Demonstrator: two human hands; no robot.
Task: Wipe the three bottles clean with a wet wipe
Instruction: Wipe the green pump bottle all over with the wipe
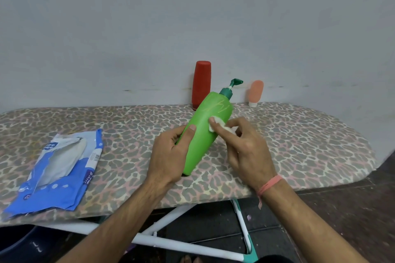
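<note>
Wiping of the green bottle (205,132) is being carried out; it is being held tilted, base low near the board's (299,145) front edge, pump pointing up and away.

- Left hand (171,156): is being wrapped round the lower body, thumb lying along the front face.
- Right hand (245,147): a bunched white wipe (220,125) is being pinched between fingertips and thumb and pressed against the bottle's upper right side, just below some pale streaks.
- Red bottle (202,84): is being left standing upright at the back, by the wall, cap downward.
- Peach bottle (255,93): is being left upright on its white cap, right of the pump, also at the wall.
- Wipe pack (59,168): is being left lying open at the left.

Step judged: first of three bottles, mid-wipe; whether the other two are already cleaned cannot be told. Next move, as judged: the wipe is to be drawn up over the streaked area while the bottle is being turned in the left grip so unseen sides are reached.
</note>
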